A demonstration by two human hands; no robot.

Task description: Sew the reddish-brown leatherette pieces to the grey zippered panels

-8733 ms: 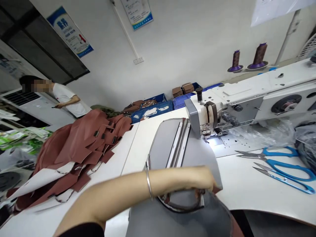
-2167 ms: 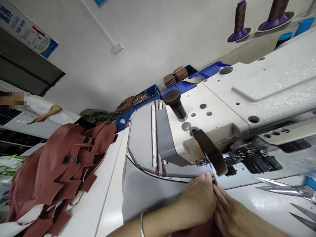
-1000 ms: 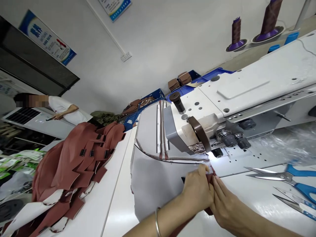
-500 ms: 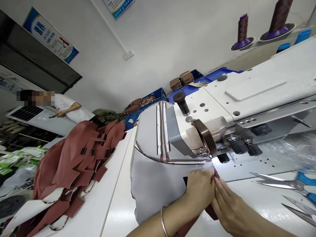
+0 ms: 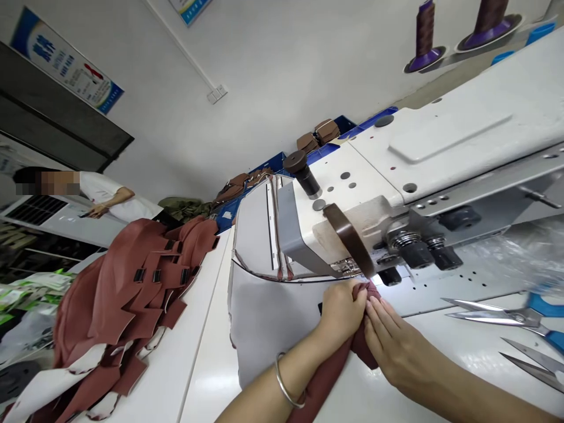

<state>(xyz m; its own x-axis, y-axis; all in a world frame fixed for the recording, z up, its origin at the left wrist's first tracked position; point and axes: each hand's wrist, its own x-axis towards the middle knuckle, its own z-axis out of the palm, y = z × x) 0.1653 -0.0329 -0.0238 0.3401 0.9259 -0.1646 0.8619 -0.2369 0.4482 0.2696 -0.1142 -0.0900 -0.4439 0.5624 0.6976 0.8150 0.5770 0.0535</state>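
A large sewn leather piece (image 5: 268, 323), grey on its backing side and reddish-brown on its face, lies under the head of a white sewing machine (image 5: 361, 217). My left hand (image 5: 341, 308), with a silver bangle on the wrist, is closed around a bunched reddish-brown edge of it just in front of the presser foot (image 5: 348, 267). Close beside, my right hand (image 5: 392, 341) has its fingers together, pressing the same folded edge (image 5: 372, 291) from the right; its thumb is hidden. Brown piping seams run across the grey backing. The needle area is partly covered by a brown curved guard.
Scissors (image 5: 515, 317) with blue handles lie at the right, another pair of blades below. Stacked reddish-brown leather pieces (image 5: 132, 282) lie on the left. Thread cones (image 5: 425, 35) stand behind the machine, blue crates (image 5: 273, 161) by the wall. A person (image 5: 110, 194) stands far left.
The view has shifted slightly. My left fingers have curled tighter on the leather, and more of the reddish-brown edge now shows between my hands.
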